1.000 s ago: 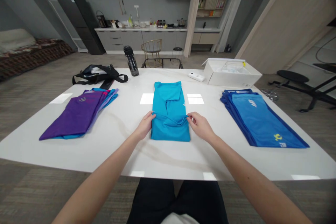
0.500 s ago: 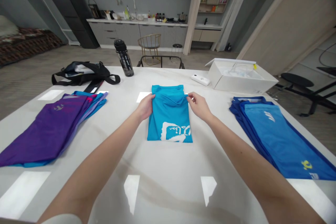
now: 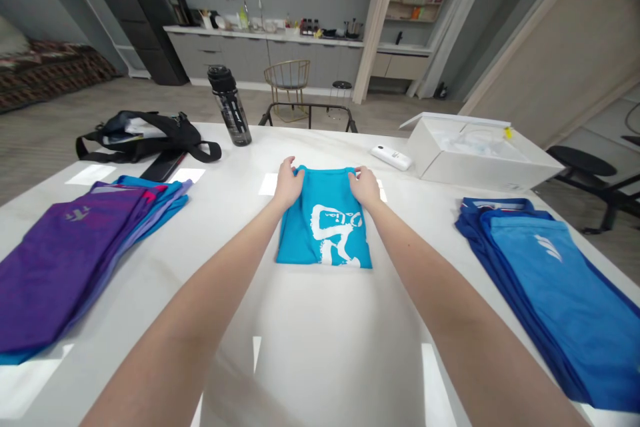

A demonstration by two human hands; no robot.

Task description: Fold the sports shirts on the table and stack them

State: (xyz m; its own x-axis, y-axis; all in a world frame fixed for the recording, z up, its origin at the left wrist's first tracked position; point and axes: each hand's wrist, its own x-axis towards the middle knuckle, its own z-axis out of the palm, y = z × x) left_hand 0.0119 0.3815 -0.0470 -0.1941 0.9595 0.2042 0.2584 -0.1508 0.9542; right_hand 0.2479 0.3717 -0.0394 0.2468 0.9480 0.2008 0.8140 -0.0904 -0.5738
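Note:
A turquoise shirt (image 3: 300,233) with white lettering lies folded in a compact rectangle on the white table (image 3: 320,320). My left hand (image 3: 289,184) is closed on its far left corner, thumb on top of the cloth. At the far right corner, my right hand (image 3: 365,187) grips the same shirt, thumb on top and fingers bent over the edge. The fingertips of both hands are partly hidden behind the cloth.
Purple and blue garments (image 3: 75,247) lie stacked at left, blue ones (image 3: 545,280) at right. Along the far side are a black bag (image 3: 150,137), a dark bottle (image 3: 231,107), a white device (image 3: 391,157) and an open white box (image 3: 480,160).
Both hands have moved to the shirt's far corners. Its far edge is now straight and the loose fold is gone; more white lettering shows. The view has shifted slightly.

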